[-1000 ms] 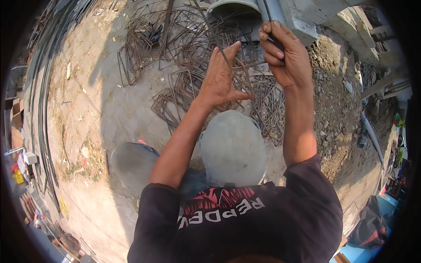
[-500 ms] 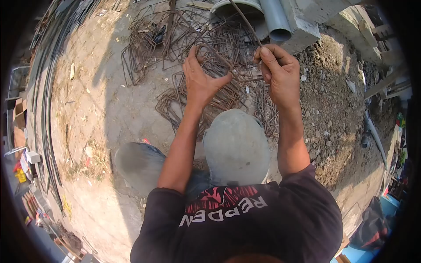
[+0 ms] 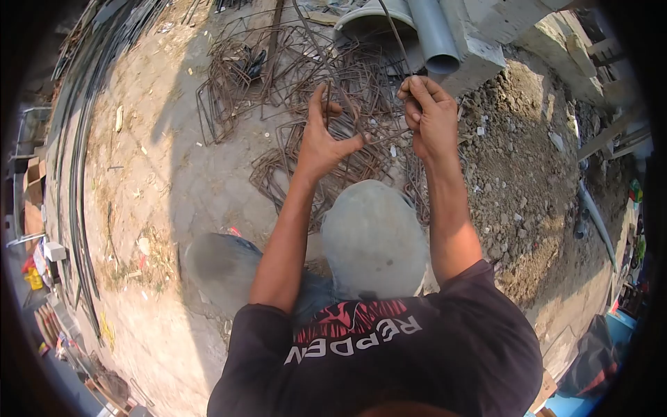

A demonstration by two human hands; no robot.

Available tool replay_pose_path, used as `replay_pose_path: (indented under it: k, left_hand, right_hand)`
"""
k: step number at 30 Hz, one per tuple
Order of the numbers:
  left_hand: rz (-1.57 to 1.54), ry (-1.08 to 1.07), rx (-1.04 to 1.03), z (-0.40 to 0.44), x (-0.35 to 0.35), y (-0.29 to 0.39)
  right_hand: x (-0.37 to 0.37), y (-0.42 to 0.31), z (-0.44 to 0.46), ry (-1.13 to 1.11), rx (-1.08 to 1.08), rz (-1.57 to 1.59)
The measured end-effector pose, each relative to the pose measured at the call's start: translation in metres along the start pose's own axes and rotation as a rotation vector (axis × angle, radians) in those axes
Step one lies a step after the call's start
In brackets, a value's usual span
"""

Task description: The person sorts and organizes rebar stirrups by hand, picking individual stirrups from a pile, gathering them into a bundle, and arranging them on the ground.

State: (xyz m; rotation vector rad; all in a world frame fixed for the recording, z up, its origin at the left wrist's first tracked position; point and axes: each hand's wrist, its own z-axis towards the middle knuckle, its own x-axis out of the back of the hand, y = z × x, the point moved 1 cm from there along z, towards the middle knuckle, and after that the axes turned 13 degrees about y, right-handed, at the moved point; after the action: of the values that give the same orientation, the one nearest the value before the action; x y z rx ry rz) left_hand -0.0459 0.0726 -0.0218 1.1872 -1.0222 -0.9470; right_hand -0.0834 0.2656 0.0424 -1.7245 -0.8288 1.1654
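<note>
My left hand (image 3: 324, 142) is curved round a thin bent metal rod (image 3: 314, 43), its thumb by the rod's lower bend and the fingers higher up. Between thumb and fingers is a wide gap. To its right, my right hand (image 3: 434, 118) pinches another length of thin rod (image 3: 394, 31), which runs up from the fingertips. A short piece of rod crosses between the hands; whether it joins either length is unclear. Beneath and beyond my hands lies a tangled pile of bent rusty rods (image 3: 361, 76). Two bent knees show below my hands.
A grey pipe (image 3: 432, 35) and a round pale tub (image 3: 375, 15) stand beyond the hands, beside a concrete block (image 3: 479, 62). Loose soil and rubble (image 3: 521, 187) slope at the right. Long dark bars (image 3: 69, 160) lie along the left.
My right hand has come down and left from beside the pipe, whose open end now shows. My left hand has shifted left, with its fingers more curled than at first.
</note>
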Motion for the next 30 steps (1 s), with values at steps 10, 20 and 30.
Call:
replay_pose_path:
  k: [10, 20, 30]
  left_hand:
    - [0.846, 0.129, -0.323, -0.002, 0.004, -0.021]
    - [-0.632, -0.076, 0.606, 0.013, 0.014, -0.060]
    - [-0.483, 0.017, 0.642, 0.014, 0.014, -0.051]
  right_hand:
    - [-0.004, -0.036, -0.023, 0.007, 0.340, -0.129]
    - [0.029, 0.026, -0.031, 0.065, 0.341, -0.364]
    - [0.046, 0.081, -0.058, 0.030, 0.360, -0.800]
